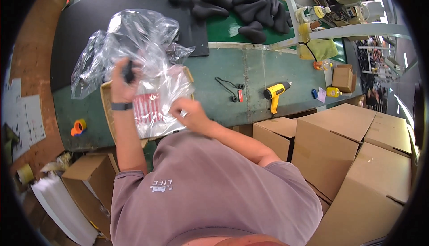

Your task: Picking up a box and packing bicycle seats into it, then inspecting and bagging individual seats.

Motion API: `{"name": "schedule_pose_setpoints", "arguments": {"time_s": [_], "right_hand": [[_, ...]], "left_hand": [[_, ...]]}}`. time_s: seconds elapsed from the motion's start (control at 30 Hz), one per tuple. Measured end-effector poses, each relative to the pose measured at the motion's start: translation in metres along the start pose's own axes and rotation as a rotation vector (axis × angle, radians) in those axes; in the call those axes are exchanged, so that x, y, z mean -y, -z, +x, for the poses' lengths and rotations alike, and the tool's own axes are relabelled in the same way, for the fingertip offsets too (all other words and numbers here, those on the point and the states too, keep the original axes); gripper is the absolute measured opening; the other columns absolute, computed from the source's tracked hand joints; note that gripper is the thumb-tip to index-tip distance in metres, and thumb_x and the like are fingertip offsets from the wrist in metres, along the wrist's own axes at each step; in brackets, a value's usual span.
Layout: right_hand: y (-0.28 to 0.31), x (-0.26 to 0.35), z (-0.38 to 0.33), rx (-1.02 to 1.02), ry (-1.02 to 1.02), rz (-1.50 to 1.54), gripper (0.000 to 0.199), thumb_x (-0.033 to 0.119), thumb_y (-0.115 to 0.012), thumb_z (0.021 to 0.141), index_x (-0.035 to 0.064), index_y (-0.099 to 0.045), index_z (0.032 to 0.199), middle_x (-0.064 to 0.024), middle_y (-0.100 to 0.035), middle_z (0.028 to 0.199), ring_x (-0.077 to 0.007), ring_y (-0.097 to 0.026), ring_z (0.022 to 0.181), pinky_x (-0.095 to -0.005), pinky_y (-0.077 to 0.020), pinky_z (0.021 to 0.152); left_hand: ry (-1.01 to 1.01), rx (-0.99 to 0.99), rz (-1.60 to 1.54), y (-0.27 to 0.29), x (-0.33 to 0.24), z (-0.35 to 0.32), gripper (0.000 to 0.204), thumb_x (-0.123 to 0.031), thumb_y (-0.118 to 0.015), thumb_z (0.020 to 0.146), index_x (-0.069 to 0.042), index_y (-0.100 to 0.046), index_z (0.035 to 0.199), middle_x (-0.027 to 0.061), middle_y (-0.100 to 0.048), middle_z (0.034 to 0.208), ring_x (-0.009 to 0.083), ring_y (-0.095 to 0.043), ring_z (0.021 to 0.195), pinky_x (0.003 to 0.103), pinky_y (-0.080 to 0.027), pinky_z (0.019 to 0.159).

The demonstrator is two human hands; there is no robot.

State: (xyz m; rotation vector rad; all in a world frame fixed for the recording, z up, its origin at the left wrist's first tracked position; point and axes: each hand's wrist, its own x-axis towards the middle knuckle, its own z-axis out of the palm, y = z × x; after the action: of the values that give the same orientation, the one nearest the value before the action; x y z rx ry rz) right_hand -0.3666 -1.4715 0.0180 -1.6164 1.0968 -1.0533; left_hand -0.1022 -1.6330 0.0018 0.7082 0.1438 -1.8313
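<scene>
Clear plastic bag (145,25) is already spread over cardboard box (107,107); upper part is left loose, seemingly unfastened. Dark object (129,72), blurred, is gripped by curled left hand (121,84); right hand (195,115) is half-curled at bag, hold cannot be told.

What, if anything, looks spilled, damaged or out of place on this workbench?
Nothing looks spilled or plainly damaged. Only the clear plastic stands out: it lies crumpled and billows well past the far side of the shallow cardboard box, beyond the left hand, so it looks untidy.
</scene>
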Motion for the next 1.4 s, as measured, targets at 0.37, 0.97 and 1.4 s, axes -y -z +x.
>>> {"name": "schedule_pose_setpoints", "arguments": {"time_s": [0.37,0.97,1.4], "right_hand": [[0.225,-0.22,0.143,-0.544,-0.682,-0.277,0.077,0.038,-0.085,0.098,0.0001,-0.054,0.157,-0.0144,-0.077,0.114,-0.0275,-0.074,0.103,-0.0427,-0.0604,0.092],[0.33,-0.229,0.017,-0.514,-0.565,-0.376,0.077,0.02,-0.085,0.091,-0.0041,-0.05,0.156,-0.0193,-0.071,0.123,-0.0279,-0.072,0.088,-0.0397,-0.0595,0.075],[0.06,0.058,-0.085,0.066,-0.543,1.492,0.096,0.063,-0.067,0.108,0.0135,-0.025,0.178,-0.0152,-0.063,0.154,-0.0201,-0.069,0.108,-0.0361,-0.0607,0.088]], "left_hand": [[-0.574,-0.622,0.972,0.072,-0.029,0.05,0.05,-0.018,-0.07,0.111,-0.004,-0.054,0.156,0.0074,-0.071,0.122,0.0136,-0.067,0.092,0.028,-0.054,0.072],[-0.849,-0.227,1.631,0.048,0.119,-0.057,0.065,-0.009,-0.076,0.101,0.0,-0.051,0.161,0.0198,-0.059,0.153,0.0345,-0.062,0.136,0.043,-0.056,0.105],[-1.502,0.628,1.456,-0.02,0.17,-0.187,0.051,-0.019,-0.086,0.088,-0.012,-0.072,0.136,0.0139,-0.07,0.146,0.0356,-0.065,0.139,0.05,-0.055,0.11]]}}
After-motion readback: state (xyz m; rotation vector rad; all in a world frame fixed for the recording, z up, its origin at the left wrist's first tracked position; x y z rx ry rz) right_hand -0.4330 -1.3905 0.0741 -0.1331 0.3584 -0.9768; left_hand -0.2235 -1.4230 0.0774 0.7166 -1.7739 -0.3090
